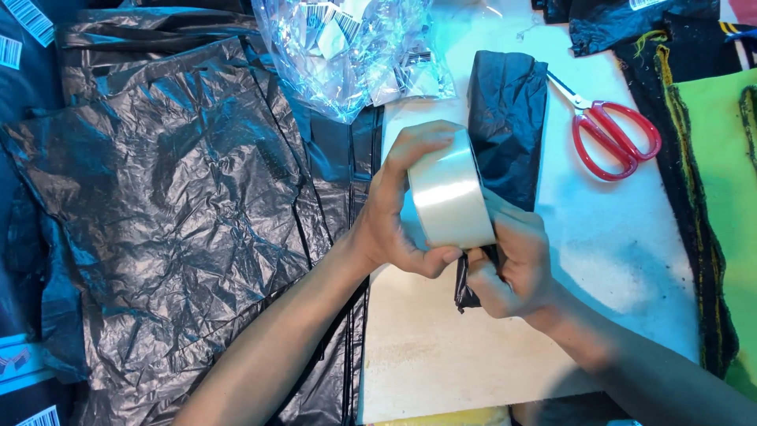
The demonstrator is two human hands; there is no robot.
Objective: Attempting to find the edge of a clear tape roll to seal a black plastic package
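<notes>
My left hand (394,209) grips a wide roll of clear packing tape (451,196), fingers over its top and thumb under its lower edge. My right hand (509,264) is closed just below the roll, pinching at the tape's edge and touching the lower end of a folded package wrapped in black plastic (509,110). The package lies lengthwise on the white table (615,237), mostly behind the roll and my hands.
Large crumpled black plastic sheets (173,197) cover the left side. A heap of clear plastic bags with barcode labels (355,47) lies at the top centre. Red-handled scissors (611,130) rest right of the package. Green and dark fabric (721,181) runs along the right edge.
</notes>
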